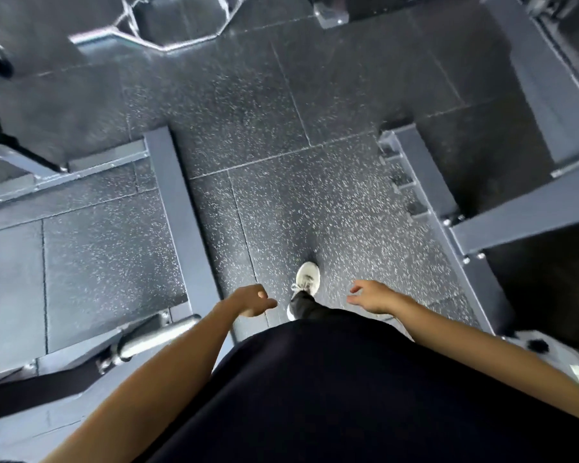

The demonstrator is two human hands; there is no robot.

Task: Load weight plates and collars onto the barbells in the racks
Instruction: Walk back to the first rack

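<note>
Below, both hands empty, left (pixel 253 300) loosely curled, right (pixel 371 296) open; blurred hex bar (pixel 168 31) cut off above.

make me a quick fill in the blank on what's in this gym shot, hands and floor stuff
1. Both the left hand and the right hand are holding ____.
2. The one shoe in view is ____ in colour.
3. The hexagonal trap bar lies on the ____.
4. The bare steel barbell sleeve pokes out beside the person's ____ arm.

Missing words: nothing; white; floor; left
</note>
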